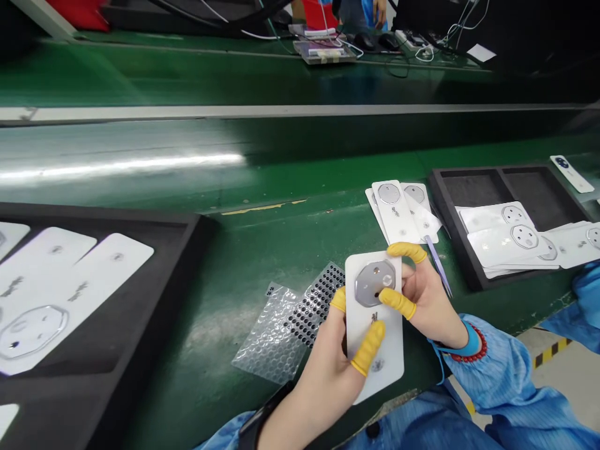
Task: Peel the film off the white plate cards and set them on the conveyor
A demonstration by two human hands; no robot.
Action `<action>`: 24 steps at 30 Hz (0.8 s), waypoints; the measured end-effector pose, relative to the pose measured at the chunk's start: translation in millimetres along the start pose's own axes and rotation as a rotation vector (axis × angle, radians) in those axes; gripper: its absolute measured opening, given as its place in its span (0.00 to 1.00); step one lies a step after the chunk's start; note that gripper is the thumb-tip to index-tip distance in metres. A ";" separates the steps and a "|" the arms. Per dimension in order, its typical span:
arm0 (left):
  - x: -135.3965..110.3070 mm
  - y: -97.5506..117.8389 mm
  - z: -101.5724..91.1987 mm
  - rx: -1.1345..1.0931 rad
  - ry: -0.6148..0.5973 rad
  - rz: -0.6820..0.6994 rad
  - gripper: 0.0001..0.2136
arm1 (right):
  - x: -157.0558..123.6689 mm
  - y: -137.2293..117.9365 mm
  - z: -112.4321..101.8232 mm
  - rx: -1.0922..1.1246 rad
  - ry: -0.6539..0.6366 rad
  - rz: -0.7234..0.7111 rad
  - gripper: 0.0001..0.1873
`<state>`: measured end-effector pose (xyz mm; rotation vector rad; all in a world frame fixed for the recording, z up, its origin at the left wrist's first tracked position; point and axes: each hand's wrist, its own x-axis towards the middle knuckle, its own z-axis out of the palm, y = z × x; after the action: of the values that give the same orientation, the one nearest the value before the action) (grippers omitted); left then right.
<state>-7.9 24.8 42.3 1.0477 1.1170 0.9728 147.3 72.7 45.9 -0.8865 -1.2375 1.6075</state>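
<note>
Left hand point(323, 369) and right hand point(424, 294) are together, clamped on a white card point(387, 369) held over the tabletop point(197, 325) near its front edge. Yellow finger cots point(368, 349) look meant to keep skin off the metal plate point(375, 282). Tweezers point(439, 267) lie just beside the right hand, below a card stack point(396, 212).
</note>
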 end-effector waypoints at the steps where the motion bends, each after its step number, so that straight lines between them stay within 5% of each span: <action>1: 2.3 3.0 -0.7 -0.060 0.027 -0.003 0.18 | -1.2 0.9 -0.1 -0.012 -0.022 0.001 0.21; 9: 5.0 -1.9 2.6 -0.089 0.194 0.106 0.15 | -10.0 2.5 5.3 0.020 -0.090 -0.010 0.15; 16: 3.6 6.5 -3.4 -0.067 0.037 0.145 0.15 | -14.8 2.5 4.6 -0.048 -0.016 0.000 0.16; 24: 4.4 7.1 7.0 -0.249 0.101 0.100 0.12 | -19.3 9.0 6.8 -0.100 0.000 -0.038 0.13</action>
<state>-0.9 29.6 49.1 0.8662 1.0023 1.2219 145.7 51.4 39.1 -0.9196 -1.3371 1.5267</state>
